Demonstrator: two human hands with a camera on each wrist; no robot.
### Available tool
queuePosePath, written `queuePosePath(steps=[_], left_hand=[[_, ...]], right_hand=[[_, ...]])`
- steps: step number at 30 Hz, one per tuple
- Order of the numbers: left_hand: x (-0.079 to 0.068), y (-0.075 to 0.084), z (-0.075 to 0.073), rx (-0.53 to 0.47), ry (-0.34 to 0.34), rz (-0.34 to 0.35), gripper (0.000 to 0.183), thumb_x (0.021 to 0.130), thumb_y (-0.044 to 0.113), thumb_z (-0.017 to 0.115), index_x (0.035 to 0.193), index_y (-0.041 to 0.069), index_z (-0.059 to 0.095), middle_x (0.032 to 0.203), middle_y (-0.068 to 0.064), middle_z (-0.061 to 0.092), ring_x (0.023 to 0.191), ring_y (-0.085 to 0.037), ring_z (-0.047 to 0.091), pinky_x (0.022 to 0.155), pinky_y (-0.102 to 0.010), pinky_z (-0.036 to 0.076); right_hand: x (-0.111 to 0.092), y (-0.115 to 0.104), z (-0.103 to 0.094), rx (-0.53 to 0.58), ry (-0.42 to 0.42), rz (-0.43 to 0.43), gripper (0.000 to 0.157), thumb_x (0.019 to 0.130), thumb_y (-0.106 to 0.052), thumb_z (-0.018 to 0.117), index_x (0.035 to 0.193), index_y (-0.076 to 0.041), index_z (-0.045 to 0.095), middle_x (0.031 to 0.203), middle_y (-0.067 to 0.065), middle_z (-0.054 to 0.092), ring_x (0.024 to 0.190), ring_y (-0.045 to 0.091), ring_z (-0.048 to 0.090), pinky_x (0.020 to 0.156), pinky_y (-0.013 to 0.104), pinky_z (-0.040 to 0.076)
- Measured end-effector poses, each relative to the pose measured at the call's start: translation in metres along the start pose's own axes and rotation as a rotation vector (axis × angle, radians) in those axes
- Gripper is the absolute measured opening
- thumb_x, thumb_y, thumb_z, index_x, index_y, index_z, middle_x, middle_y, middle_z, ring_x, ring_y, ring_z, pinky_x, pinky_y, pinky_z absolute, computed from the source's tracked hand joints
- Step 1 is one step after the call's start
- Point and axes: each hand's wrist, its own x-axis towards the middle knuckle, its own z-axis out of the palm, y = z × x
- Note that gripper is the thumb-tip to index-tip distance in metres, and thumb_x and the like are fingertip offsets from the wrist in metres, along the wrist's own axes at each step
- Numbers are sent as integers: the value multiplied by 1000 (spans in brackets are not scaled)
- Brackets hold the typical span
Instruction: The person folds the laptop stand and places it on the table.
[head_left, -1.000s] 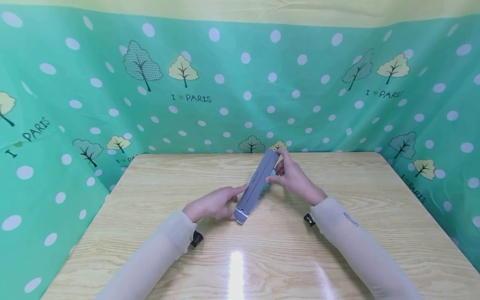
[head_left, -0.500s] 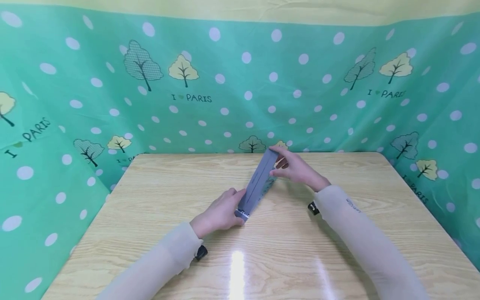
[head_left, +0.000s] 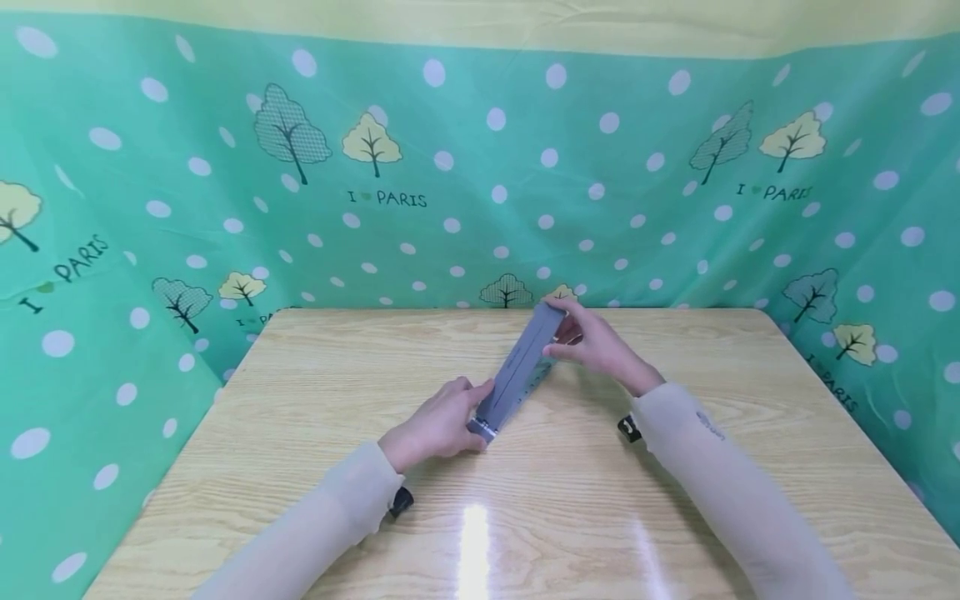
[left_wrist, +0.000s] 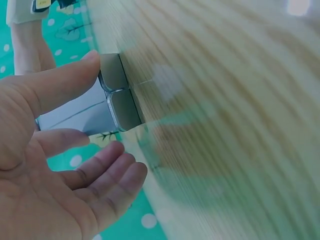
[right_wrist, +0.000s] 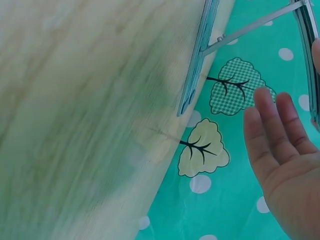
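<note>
- Grey folding stand [head_left: 516, 367]: mid-worktop [head_left: 337, 358], long axis seven to one o'clock, one end raised.
- Left hand [head_left: 438, 423] pinches its seven-o'clock hinge end between thumb and forefinger, other fingers loose.
- Right hand [head_left: 600, 346] grips the raised one-o'clock end by thumb and finger, the rest extended.
- A strut [right_wrist: 255, 27] spans the gap between raised panel and lower rail [right_wrist: 197, 65].
- Dotted cloth [head_left: 457, 108] hangs at twelve o'clock.

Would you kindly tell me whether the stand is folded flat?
No, the right wrist view shows a strut bridging an open gap between the upper panel and base of the stand.
</note>
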Motion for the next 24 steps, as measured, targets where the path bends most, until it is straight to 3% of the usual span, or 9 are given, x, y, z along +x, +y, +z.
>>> queuePosePath(steps=[7,16,24], left_hand=[[2,-5,-6,-16,-33,1,97,69,22,85,150,19,31,108,-10,52,79,-16,46,63,-27,44],[5,-22,-15,-47,-110,32,93,74,20,82,151,26,29,111,-11,52,89,-17,49,74,-30,46],[12,-32,-23,-35,-160,77,92,77,14,78,151,31,26,115,-12,51,86,-17,51,76,-30,47]], right_hand=[[-10,-6,2,-31,46,6,80,80,-31,78,146,-20,35,97,10,61,87,21,59,82,38,52],[-21,-12,12,-105,123,40,81,80,-36,77,146,-18,35,86,6,61,76,20,58,67,35,50],[-33,-19,17,-254,204,107,83,79,-47,74,146,-18,34,75,2,58,63,18,54,54,32,45]])
